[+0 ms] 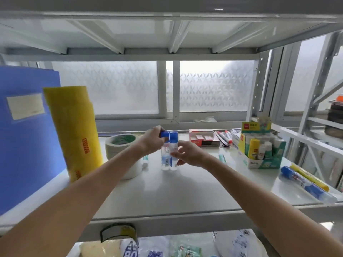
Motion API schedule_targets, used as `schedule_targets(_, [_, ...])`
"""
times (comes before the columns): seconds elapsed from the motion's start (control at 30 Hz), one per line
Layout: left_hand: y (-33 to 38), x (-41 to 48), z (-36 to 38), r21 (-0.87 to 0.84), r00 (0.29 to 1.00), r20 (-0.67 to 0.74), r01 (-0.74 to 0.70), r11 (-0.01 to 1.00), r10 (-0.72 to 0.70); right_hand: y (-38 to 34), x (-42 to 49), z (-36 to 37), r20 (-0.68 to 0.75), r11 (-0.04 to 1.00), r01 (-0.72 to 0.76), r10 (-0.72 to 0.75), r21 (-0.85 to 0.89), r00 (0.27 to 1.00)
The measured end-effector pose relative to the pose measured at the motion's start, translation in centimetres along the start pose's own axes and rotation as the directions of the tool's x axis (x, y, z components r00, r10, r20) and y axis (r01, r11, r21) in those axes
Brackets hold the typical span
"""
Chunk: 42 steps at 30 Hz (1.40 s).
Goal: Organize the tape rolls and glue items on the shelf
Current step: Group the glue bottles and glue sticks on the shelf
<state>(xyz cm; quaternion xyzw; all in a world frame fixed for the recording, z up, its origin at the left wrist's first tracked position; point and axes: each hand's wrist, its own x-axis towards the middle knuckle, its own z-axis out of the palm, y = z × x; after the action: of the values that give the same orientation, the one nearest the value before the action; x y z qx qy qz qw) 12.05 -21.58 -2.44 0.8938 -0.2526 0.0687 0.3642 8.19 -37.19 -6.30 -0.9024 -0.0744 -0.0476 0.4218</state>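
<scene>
1. A white metal shelf (pixel 185 191) is filling the view, with a frosted window (pixel 111 86) glowing behind it.
2. A blue folder (pixel 24 145) is standing at far left. A stack of yellow tape rolls (pixel 74 130) is tilting beside it, and masking tape rolls (pixel 118 145) are sitting next to those.
3. A green display box (pixel 263 160) is standing at right, holding upright glue sticks (pixel 254 147). An open red box (pixel 202 138) is lying near the back, with small packs inside.
4. Mid-shelf, the left glue bottle (pixel 165 154) and right glue bottle (pixel 174 164) are standing upright and touching.
5. The left hand (pixel 152 140) is curling its fingers round the left bottle's blue cap.
6. The right hand (pixel 187 154) is pinching the right bottle's body with its fingertips.
</scene>
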Motion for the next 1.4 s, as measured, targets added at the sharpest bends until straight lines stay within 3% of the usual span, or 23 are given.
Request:
schedule_targets(0.27, [-0.8, -0.4, -0.1, 0.127, 0.997, 0.072, -0.016, 0.992, 0.007, 1.7, -0.2, 0.5, 0.044, 0.997, -0.038, 0.041, -0.068, 0.998])
schedule_targets(0.43, [-0.7, -0.9, 0.0, 0.314, 0.981, 0.121, 0.107, 0.943, -0.152, 2.0, -0.9, 0.1, 0.043, 0.997, -0.080, 0.081, -0.025, 0.996])
schedule_targets(0.57, [-0.5, -2.4, 1.1, 0.601, 0.948, 0.174, 0.113, 0.791, -0.267, 2.3, -1.9, -0.4, 0.028, 0.994, -0.102, 0.103, -0.036, 0.994])
schedule_targets(0.7, [-0.7, -3.4, 3.4, 0.846, 0.934, 0.250, -0.082, 0.527, -0.257, 2.8, -2.8, -0.9, 0.004, 0.996, -0.088, 0.088, -0.027, 0.996])
schedule_targets(0.8, [-1.6, -2.8, 4.8, 0.944, 0.927, 0.243, -0.158, 0.291, -0.285, 2.9, -3.3, -1.2, -0.001, 0.995, -0.092, 0.092, -0.039, 0.996])
schedule_targets(0.87, [-2.1, -2.5, 5.3, 0.962, 0.925, 0.215, -0.146, 0.230, -0.313, 3.0, -3.6, -1.5, 0.001, 0.995, -0.092, 0.092, -0.045, 0.996])
schedule_targets(1.13, [-2.7, -2.0, 5.4, 0.964, 0.960, 0.184, -0.134, 0.231, -0.210, 4.4, -4.7, -2.7, -0.018, 0.996, -0.065, 0.064, -0.067, 0.998])
schedule_targets(1.4, [-1.2, -4.3, 4.7, 0.920, 0.964, 0.188, -0.105, 0.379, -0.190, 5.1, -5.4, -3.5, -0.044, 0.994, -0.029, 0.024, -0.109, 0.999])
